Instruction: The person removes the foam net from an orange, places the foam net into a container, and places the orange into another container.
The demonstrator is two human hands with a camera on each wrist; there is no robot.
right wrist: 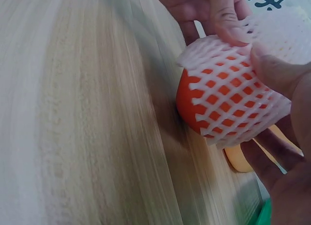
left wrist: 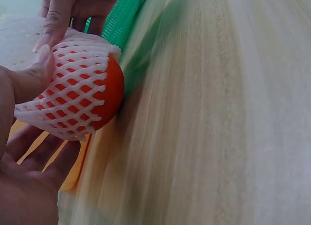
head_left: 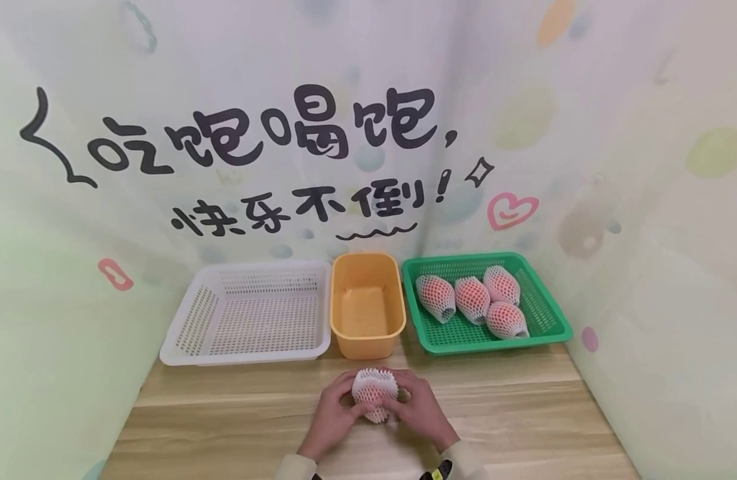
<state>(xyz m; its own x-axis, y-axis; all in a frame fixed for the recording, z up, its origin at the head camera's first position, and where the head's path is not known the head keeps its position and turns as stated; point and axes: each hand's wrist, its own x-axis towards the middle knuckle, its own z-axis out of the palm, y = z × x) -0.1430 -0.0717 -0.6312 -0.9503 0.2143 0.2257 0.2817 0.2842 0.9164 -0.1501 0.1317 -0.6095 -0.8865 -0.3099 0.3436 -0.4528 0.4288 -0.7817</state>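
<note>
Above the wooden table, both hands hold a red-orange round fruit (left wrist: pixel 114 91) in a white foam net sleeve (right wrist: pixel 231 91). My left hand (head_left: pixel 334 417) grips it from the left, thumb on the near side and fingers around the other. From the right, my right hand (head_left: pixel 423 408) holds it the same way. The thumbs press on the net close to each other. One end of the fruit sticks out bare from the sleeve, as both wrist views show. Loose net extends past the other end.
Behind the hands stands a yellow-orange bin (head_left: pixel 368 347) with nothing seen inside. A white perforated basket (head_left: pixel 266 327) is at its left. At its right, a green basket (head_left: pixel 458 348) holds several net-wrapped fruits (head_left: pixel 472 300). A printed curtain (head_left: pixel 368 133) backs the wooden table (head_left: pixel 224 413).
</note>
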